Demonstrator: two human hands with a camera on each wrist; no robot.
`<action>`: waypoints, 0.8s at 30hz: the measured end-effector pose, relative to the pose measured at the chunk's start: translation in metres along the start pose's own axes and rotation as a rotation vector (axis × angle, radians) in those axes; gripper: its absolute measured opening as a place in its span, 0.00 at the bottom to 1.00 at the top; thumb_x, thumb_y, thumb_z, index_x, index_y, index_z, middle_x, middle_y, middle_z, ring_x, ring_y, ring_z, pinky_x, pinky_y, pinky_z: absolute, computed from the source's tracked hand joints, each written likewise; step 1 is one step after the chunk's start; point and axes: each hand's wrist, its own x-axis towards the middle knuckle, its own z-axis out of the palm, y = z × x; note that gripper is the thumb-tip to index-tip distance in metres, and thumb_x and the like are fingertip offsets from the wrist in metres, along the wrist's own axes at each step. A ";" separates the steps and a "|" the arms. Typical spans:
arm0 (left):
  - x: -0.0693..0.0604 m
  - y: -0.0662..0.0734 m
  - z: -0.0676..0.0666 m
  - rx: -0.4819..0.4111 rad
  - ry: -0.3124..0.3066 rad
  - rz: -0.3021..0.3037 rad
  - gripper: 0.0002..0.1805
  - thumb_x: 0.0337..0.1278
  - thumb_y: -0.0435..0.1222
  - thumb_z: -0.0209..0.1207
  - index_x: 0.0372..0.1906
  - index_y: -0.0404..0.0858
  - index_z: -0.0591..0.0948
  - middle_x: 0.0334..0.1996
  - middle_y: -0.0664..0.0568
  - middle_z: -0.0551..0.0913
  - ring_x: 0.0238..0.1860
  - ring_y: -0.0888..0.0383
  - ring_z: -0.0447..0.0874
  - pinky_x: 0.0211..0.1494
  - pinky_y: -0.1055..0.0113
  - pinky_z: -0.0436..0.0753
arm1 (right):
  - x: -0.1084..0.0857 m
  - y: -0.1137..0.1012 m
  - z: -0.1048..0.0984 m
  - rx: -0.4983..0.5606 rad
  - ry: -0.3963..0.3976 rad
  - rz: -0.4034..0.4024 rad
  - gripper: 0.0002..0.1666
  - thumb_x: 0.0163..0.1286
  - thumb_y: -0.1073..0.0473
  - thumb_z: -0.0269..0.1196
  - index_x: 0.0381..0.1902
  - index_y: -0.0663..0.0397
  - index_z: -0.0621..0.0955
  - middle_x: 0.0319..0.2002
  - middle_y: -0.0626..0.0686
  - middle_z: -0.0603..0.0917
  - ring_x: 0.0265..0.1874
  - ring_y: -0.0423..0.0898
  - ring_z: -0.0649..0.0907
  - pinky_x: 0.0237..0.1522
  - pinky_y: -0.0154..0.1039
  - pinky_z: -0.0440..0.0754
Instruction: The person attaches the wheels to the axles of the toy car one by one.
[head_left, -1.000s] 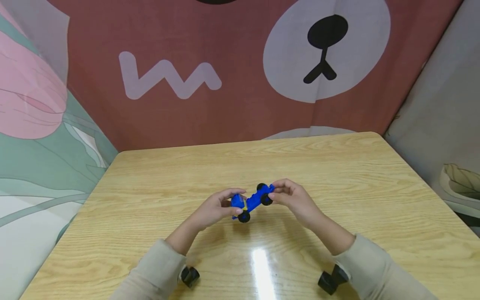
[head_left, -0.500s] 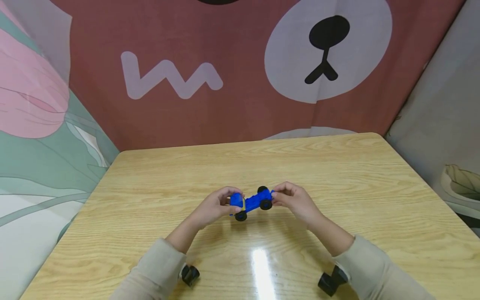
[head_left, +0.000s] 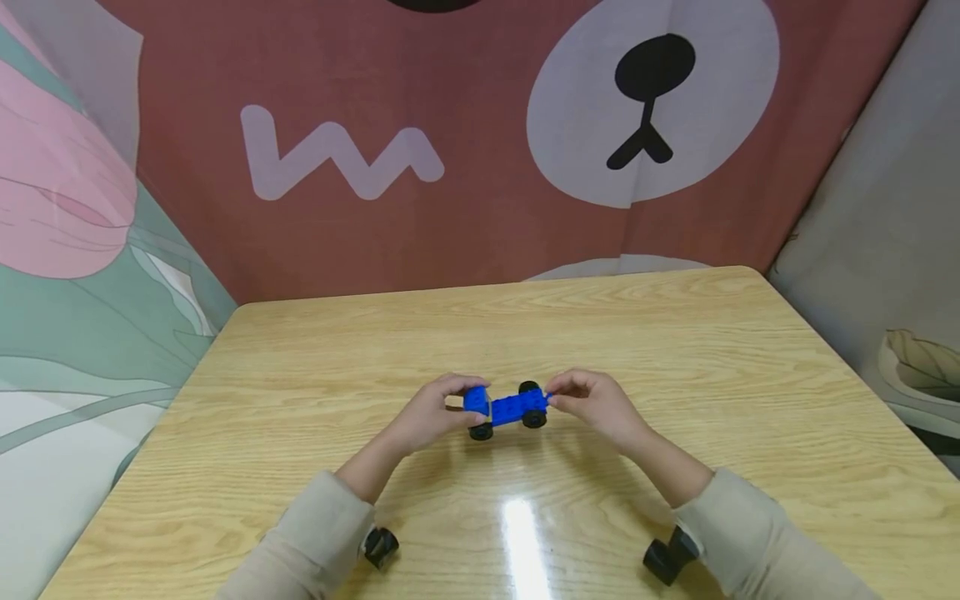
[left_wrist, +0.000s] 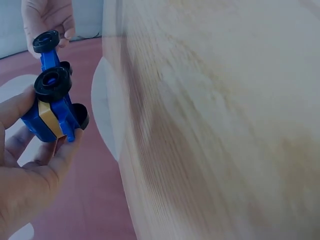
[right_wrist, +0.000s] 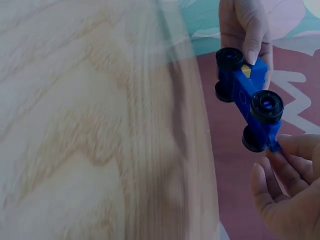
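A small blue toy truck (head_left: 513, 408) with black wheels and a yellow strip behind its cab is held up between both hands, above the table. My left hand (head_left: 431, 414) grips the cab end, thumb on the near side and fingers on the far side. At the other end, my right hand (head_left: 597, 407) pinches a small blue piece at the truck's tail between thumb and forefinger. In the right wrist view, the truck's underside (right_wrist: 243, 97) and its wheels show, the tail close to the right fingertips (right_wrist: 284, 144). The left wrist view shows the yellow strip (left_wrist: 51, 120) beside the left fingers.
A light wood-grain table (head_left: 360, 350) lies beneath the hands. Behind it hangs a red cloth (head_left: 480, 225) with a bear face print. Black devices (head_left: 381, 547) are strapped at both wrists. A pale object (head_left: 922, 367) stands beyond the table's right edge.
The truck's tail end has come down and swung nearer, so the truck is now almost level. The right hand has lowered slightly with it, while the left hand keeps hold of the cab.
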 end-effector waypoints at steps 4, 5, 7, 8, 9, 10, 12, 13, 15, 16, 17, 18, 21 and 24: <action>0.004 -0.007 0.003 0.059 0.018 0.052 0.23 0.48 0.35 0.59 0.53 0.39 0.72 0.42 0.51 0.71 0.45 0.55 0.69 0.45 0.67 0.74 | 0.000 0.003 -0.001 -0.081 0.004 -0.021 0.08 0.56 0.67 0.59 0.35 0.64 0.79 0.36 0.55 0.79 0.36 0.47 0.77 0.36 0.37 0.76; 0.005 -0.007 0.004 0.067 0.025 0.055 0.23 0.48 0.35 0.59 0.53 0.39 0.72 0.42 0.51 0.71 0.44 0.55 0.69 0.45 0.67 0.74 | 0.001 0.003 -0.002 -0.090 0.005 -0.017 0.07 0.56 0.67 0.59 0.34 0.63 0.80 0.36 0.55 0.79 0.36 0.48 0.77 0.36 0.37 0.76; 0.006 -0.008 0.005 0.075 0.041 0.052 0.23 0.48 0.36 0.59 0.52 0.38 0.72 0.42 0.51 0.72 0.43 0.56 0.71 0.45 0.67 0.74 | 0.001 0.005 -0.002 -0.111 0.006 -0.014 0.07 0.56 0.68 0.59 0.34 0.63 0.80 0.36 0.55 0.79 0.36 0.48 0.77 0.36 0.37 0.76; 0.006 -0.008 0.005 0.076 0.047 0.042 0.22 0.48 0.37 0.59 0.52 0.38 0.73 0.42 0.52 0.73 0.43 0.57 0.71 0.46 0.67 0.74 | 0.001 0.006 -0.002 -0.128 0.007 -0.012 0.06 0.56 0.67 0.59 0.33 0.62 0.80 0.35 0.55 0.79 0.35 0.47 0.77 0.35 0.36 0.77; 0.007 -0.008 0.006 0.072 0.053 0.031 0.22 0.48 0.37 0.59 0.52 0.38 0.73 0.42 0.52 0.73 0.42 0.57 0.72 0.45 0.68 0.74 | 0.001 0.007 -0.003 -0.142 0.005 -0.008 0.06 0.57 0.67 0.59 0.33 0.62 0.80 0.35 0.54 0.80 0.35 0.47 0.77 0.35 0.36 0.77; 0.007 -0.009 0.006 0.061 0.057 0.023 0.22 0.48 0.37 0.60 0.51 0.37 0.73 0.42 0.51 0.74 0.42 0.56 0.73 0.45 0.68 0.74 | 0.002 0.008 -0.003 -0.156 0.003 -0.007 0.05 0.57 0.67 0.58 0.32 0.61 0.80 0.34 0.54 0.80 0.34 0.46 0.77 0.34 0.36 0.77; 0.008 -0.011 0.006 0.042 0.053 0.003 0.22 0.48 0.36 0.60 0.51 0.36 0.73 0.42 0.51 0.75 0.42 0.56 0.73 0.44 0.68 0.74 | 0.003 0.011 -0.003 -0.183 -0.005 -0.008 0.05 0.57 0.68 0.58 0.32 0.61 0.80 0.33 0.54 0.80 0.33 0.46 0.77 0.33 0.36 0.77; 0.008 -0.013 0.006 0.029 0.047 -0.002 0.22 0.48 0.35 0.60 0.51 0.36 0.73 0.42 0.50 0.76 0.42 0.56 0.74 0.43 0.68 0.75 | 0.003 0.013 -0.003 -0.196 -0.009 -0.011 0.05 0.57 0.68 0.58 0.32 0.60 0.80 0.33 0.53 0.80 0.32 0.45 0.77 0.32 0.35 0.77; 0.008 -0.015 0.006 0.003 0.030 -0.006 0.21 0.48 0.33 0.59 0.50 0.34 0.73 0.41 0.48 0.76 0.42 0.54 0.74 0.42 0.67 0.75 | 0.005 0.016 -0.003 -0.217 -0.017 -0.022 0.05 0.57 0.69 0.58 0.31 0.60 0.80 0.32 0.53 0.80 0.31 0.45 0.77 0.32 0.35 0.77; 0.008 -0.016 0.006 -0.004 0.021 -0.006 0.20 0.48 0.31 0.59 0.50 0.34 0.73 0.41 0.47 0.76 0.43 0.53 0.74 0.43 0.67 0.75 | 0.005 0.017 -0.003 -0.227 -0.022 -0.030 0.05 0.57 0.69 0.58 0.31 0.60 0.80 0.31 0.53 0.80 0.31 0.45 0.77 0.32 0.35 0.76; 0.009 -0.017 0.006 -0.007 0.013 -0.009 0.20 0.48 0.30 0.59 0.50 0.34 0.73 0.41 0.47 0.76 0.43 0.53 0.74 0.43 0.67 0.75 | 0.006 0.018 -0.003 -0.237 -0.029 -0.038 0.05 0.56 0.70 0.58 0.31 0.59 0.80 0.31 0.53 0.80 0.30 0.44 0.77 0.31 0.35 0.76; 0.009 -0.018 0.006 -0.007 0.008 -0.012 0.20 0.47 0.29 0.59 0.50 0.34 0.73 0.41 0.47 0.76 0.43 0.53 0.73 0.43 0.67 0.75 | 0.007 0.019 -0.003 -0.248 -0.035 -0.047 0.05 0.56 0.70 0.58 0.30 0.59 0.80 0.30 0.53 0.80 0.30 0.44 0.77 0.31 0.35 0.76; 0.010 -0.020 0.007 -0.003 -0.004 -0.019 0.20 0.47 0.27 0.58 0.49 0.34 0.73 0.42 0.47 0.75 0.44 0.52 0.73 0.43 0.68 0.75 | 0.010 0.023 -0.003 -0.269 -0.057 -0.062 0.05 0.56 0.70 0.58 0.29 0.59 0.80 0.28 0.52 0.79 0.29 0.43 0.77 0.31 0.35 0.76; 0.011 -0.021 0.008 0.003 -0.008 -0.024 0.20 0.47 0.26 0.58 0.49 0.33 0.74 0.43 0.47 0.74 0.45 0.52 0.73 0.43 0.68 0.75 | 0.013 0.027 -0.003 -0.264 -0.077 -0.054 0.05 0.55 0.71 0.58 0.28 0.59 0.79 0.26 0.52 0.79 0.28 0.43 0.76 0.30 0.34 0.76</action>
